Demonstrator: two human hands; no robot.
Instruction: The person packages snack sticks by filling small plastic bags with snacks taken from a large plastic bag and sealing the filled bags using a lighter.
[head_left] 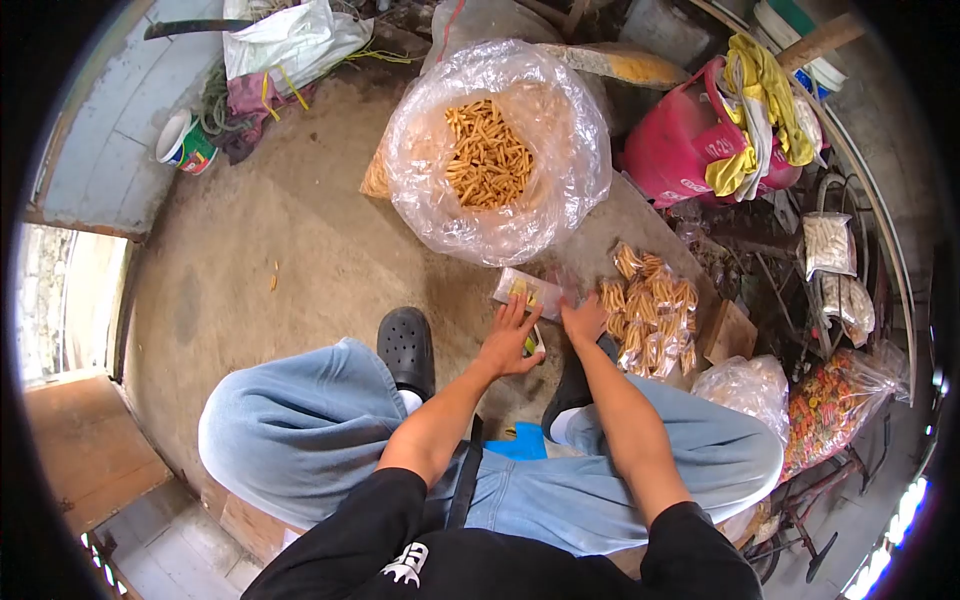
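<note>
Black sleeves [352,530], forearms [440,425] outstretched: left fingers [517,312] splayed against a plastic packet [545,295], right fingers [570,316] at its end, hold unclear.

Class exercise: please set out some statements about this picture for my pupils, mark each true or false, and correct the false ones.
1. The large clear bag stands open, showing brown sticks inside. True.
2. The filled packets lie to the left of both hands. False: they lie to the right of the right hand.
3. The left hand has its fingers on flat plastic. True.
4. The cloth over the pink tub is all blue. False: it is mostly yellow.
5. The person wears dark clogs. True.
</note>
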